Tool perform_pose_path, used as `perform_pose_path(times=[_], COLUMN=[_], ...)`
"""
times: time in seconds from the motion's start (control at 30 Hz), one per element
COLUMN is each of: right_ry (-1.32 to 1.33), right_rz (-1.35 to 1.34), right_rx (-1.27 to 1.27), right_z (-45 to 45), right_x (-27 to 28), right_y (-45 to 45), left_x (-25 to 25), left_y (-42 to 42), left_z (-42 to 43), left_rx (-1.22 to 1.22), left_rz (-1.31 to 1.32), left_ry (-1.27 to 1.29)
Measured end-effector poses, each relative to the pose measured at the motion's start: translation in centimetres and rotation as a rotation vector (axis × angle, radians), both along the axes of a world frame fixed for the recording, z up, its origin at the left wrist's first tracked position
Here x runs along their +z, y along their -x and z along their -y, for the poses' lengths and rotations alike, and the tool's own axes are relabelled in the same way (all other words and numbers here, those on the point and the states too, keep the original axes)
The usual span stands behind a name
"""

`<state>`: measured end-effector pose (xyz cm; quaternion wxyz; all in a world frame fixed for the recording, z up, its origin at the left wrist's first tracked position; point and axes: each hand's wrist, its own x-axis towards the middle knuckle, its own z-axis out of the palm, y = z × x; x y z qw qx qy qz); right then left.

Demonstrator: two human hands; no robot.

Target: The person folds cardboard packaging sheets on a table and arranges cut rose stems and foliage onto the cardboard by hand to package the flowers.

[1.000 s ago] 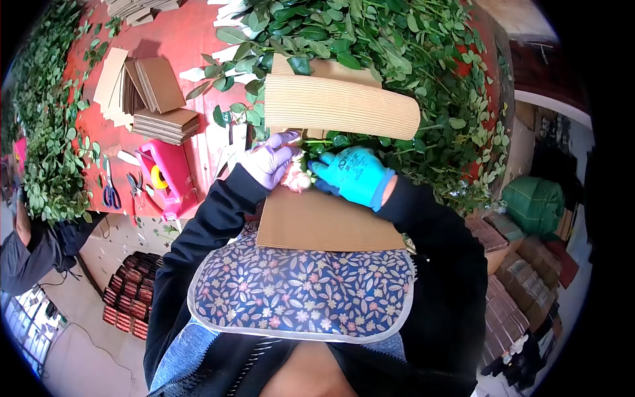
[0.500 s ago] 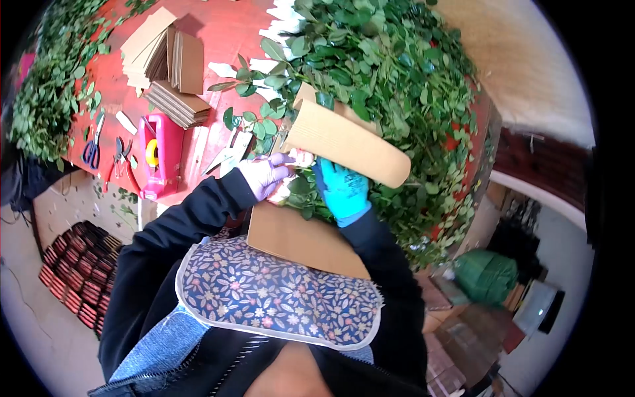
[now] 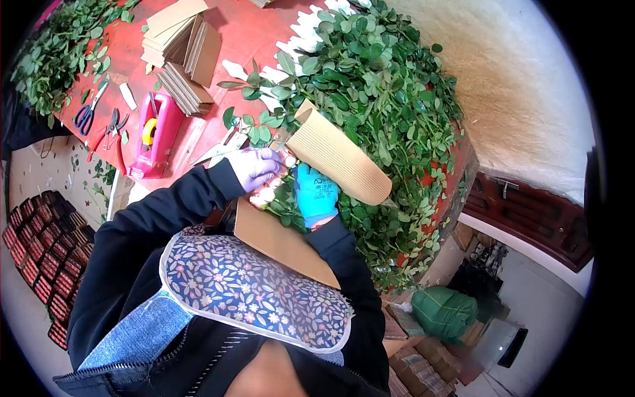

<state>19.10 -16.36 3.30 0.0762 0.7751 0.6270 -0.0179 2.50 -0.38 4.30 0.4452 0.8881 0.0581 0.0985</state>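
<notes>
My left hand [image 3: 256, 168], in a lilac glove, is closed with its fingertips on a pale pink-and-white rose [image 3: 287, 159]. Beside it, my right hand [image 3: 316, 193] wears a bright blue glove; its fingers are curled round leafy rose stems just behind the blooms. More rose heads [image 3: 263, 195] lie below my left hand. A curved sheet of corrugated cardboard [image 3: 344, 155] stands over the stems, beyond my right hand. Between the roses and my floral apron [image 3: 254, 284] is a second cardboard sheet [image 3: 281, 243].
A large heap of leafy stems [image 3: 397, 99] covers the right of the red table [image 3: 238, 40]. Left of my hands are a pink tape dispenser [image 3: 155, 135], red-handled pruners [image 3: 111, 135], scissors [image 3: 89, 112] and stacked cardboard pieces [image 3: 185, 86]. A green sack [image 3: 444, 312] sits at lower right.
The whole view has shifted and turned with my head. My hands stay at the roses, with small finger movements. The curved cardboard now shows more of its ribbed side.
</notes>
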Motion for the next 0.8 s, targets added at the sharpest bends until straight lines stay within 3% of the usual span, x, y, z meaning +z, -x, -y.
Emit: perform_pose_path(times=[0.13, 0.23, 0.37, 0.43, 0.5, 0.53, 0.57, 0.7, 0.77, 0.8], right_ry=[-0.058, -0.09, -0.089, -0.002, -0.197, -0.204, -0.441, -0.448, -0.44, -0.312], right_rz=[0.058, -0.012, -0.245, -0.351, -0.588, -0.593, -0.592, -0.407, -0.659, -0.85], right_rx=[-0.001, -0.004, 0.094, 0.11, 0.194, 0.083, 0.064, -0.516, -0.697, -0.656], right_z=[0.0, 0.1, 1.2, 1.2, 2.1, 1.9, 1.8, 3.3, 4.8, 6.7], right_x=[0.1, 0.8, 3.7, 7.7, 10.1, 14.2, 15.7, 18.0, 14.2, 9.1], right_y=[0.0, -0.3, -1.0, -1.1, -2.4, -2.5, -3.6, -8.2, -11.5, -14.3], left_x=[-3.1, -3.9, -3.1, -2.7, -2.4, -2.0, -1.7, -1.2, -1.6, -1.7], left_y=[-1.1, -1.9, -2.3, -2.1, -1.9, -1.9, -1.8, -1.6, -1.5, -1.4], left_z=[1.2, 1.4, 1.6, 1.7, 2.0, 1.9, 1.8, 1.1, 0.8, 0.9], left_rx=[-0.045, 0.027, 0.012, 0.08, 0.097, 0.063, 0.031, -0.043, -0.066, -0.063], left_rz=[0.013, 0.053, -0.139, 0.003, -0.055, -0.084, -0.12, -0.035, -0.052, -0.021], left_ry=[-0.209, -0.157, -0.197, -0.185, -0.141, -0.116, -0.089, -0.094, -0.038, -0.061])
